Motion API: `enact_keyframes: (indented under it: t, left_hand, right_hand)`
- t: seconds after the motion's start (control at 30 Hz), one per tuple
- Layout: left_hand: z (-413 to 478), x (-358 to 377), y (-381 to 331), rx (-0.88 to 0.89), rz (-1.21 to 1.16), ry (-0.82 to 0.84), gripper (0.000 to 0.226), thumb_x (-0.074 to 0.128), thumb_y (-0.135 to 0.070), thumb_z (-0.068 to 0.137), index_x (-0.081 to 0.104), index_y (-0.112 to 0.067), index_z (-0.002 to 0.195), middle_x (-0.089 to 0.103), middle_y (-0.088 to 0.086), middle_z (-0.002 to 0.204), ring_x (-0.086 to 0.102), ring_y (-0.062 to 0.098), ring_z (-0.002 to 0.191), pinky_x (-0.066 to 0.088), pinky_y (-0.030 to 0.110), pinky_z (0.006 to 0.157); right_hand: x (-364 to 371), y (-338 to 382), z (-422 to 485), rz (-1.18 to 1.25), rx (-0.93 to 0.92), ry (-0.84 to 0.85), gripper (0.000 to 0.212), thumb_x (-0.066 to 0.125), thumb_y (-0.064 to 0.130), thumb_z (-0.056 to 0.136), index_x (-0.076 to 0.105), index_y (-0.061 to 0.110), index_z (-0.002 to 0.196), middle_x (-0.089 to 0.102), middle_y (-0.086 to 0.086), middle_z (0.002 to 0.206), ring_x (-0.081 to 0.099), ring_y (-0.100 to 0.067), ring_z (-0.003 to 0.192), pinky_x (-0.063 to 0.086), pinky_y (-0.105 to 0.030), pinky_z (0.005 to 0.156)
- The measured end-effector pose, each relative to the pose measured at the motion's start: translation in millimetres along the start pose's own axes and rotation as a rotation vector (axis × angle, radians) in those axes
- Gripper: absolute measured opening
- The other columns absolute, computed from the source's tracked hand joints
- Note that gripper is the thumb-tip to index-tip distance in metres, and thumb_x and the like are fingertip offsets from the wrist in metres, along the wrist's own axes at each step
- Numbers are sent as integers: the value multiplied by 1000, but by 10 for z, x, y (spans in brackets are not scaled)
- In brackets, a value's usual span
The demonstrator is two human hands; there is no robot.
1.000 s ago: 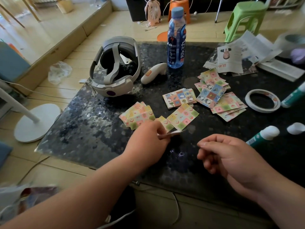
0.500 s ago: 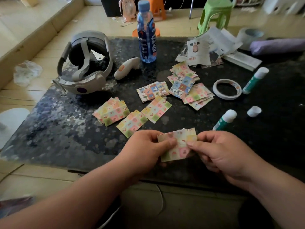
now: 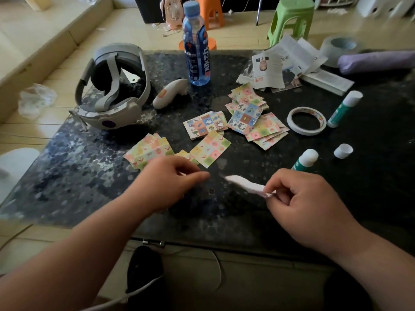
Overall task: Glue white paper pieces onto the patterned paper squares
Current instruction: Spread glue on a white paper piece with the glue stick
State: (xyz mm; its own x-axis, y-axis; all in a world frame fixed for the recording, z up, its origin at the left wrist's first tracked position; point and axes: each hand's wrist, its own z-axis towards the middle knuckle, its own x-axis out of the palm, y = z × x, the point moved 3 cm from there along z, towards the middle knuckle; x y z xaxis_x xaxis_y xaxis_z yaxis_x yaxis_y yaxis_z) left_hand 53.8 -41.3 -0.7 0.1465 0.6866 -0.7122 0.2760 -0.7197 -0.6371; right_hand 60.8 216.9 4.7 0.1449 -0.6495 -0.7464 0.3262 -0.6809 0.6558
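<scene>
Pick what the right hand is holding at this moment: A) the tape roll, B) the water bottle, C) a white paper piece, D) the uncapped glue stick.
C: the right hand pinches one end of a white paper piece between thumb and fingers.

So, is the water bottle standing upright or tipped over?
Upright. The water bottle stands on its base at the far edge of the dark table, with its blue cap on top.

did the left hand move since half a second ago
Yes. The left hand has come off the paper piece, now pinched by the right hand alone, and shifted left, closer to the pastel squares.
</scene>
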Motion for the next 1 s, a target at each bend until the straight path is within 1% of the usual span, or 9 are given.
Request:
enact_keyframes:
  t: [0.07, 0.13, 0.27, 0.33, 0.47, 0.6, 0.77, 0.9, 1.0]
  left_hand:
    - [113, -162, 145, -25, 201, -181, 29, 76, -51, 84, 73, -29, 103, 68, -17, 93, 65, 6, 87, 49, 28, 77]
    - [204, -200, 297, -64, 280, -224, 41, 77, -47, 84, 69, -26, 119, 66, -8, 118, 62, 13, 105, 46, 31, 86]
    - [252, -113, 418, -136, 369, -162, 58, 74, -50, 84, 56, -26, 134, 55, -1, 133, 58, 21, 117, 50, 40, 96]
    - [273, -84, 433, -164, 377, -147, 57, 75, -51, 83, 56, -24, 129, 54, 0, 129, 57, 21, 112, 51, 40, 93]
    - [319, -121, 425, -240, 270, -124, 51, 83, -44, 78, 58, -23, 117, 60, -4, 108, 58, 18, 96, 50, 33, 80]
    - [324, -127, 403, -308, 150, -93, 52, 90, -32, 72, 57, -24, 112, 53, -10, 87, 53, 8, 78, 44, 28, 62]
    - [294, -132, 341, -318, 156, -54, 65, 90, -32, 74, 59, -16, 129, 57, -2, 96, 55, 17, 84, 47, 31, 70]
    - [278, -134, 318, -281, 171, -59, 39, 81, -41, 82, 66, -15, 107, 65, 2, 89, 65, 21, 82, 57, 36, 72]
    - [237, -122, 211, -136, 228, -103, 23, 74, -40, 89, 68, -18, 91, 64, 0, 80, 60, 14, 72, 49, 29, 60]
  right_hand:
    - [70, 16, -7, -155, -57, 0, 22, 74, 8, 78, 62, 26, 77, 45, 13, 56, 51, -13, 56, 46, -34, 51]
    - [173, 17, -9, -284, 3, 100, 16, 67, 13, 83, 59, 27, 82, 51, 13, 67, 54, -15, 65, 50, -39, 57]
    - [313, -11, -24, -274, 304, 507, 24, 54, 16, 89, 60, 38, 98, 57, 11, 89, 56, -9, 81, 44, -25, 62]
    - [305, 3, -11, -265, 348, 580, 29, 55, 14, 85, 60, 39, 99, 58, 11, 87, 56, -8, 79, 42, -22, 61]
    - [229, 14, 47, -157, 375, 513, 23, 59, 15, 84, 63, 36, 92, 64, 6, 77, 59, -9, 69, 50, -24, 61]
    - [235, -25, 67, -100, 379, 446, 16, 64, 19, 88, 64, 35, 89, 67, 5, 74, 62, -10, 65, 55, -28, 63]
    - [248, -45, 76, -68, 364, 379, 12, 69, 24, 89, 65, 35, 85, 67, 9, 71, 63, -4, 65, 54, -23, 60]
    - [260, -51, 75, -9, 369, 348, 10, 72, 26, 88, 67, 34, 86, 68, 11, 72, 63, -2, 67, 53, -22, 60]
    - [261, -73, 88, 90, 393, 323, 9, 75, 26, 87, 69, 32, 88, 70, 10, 73, 64, -3, 66, 51, -22, 61]
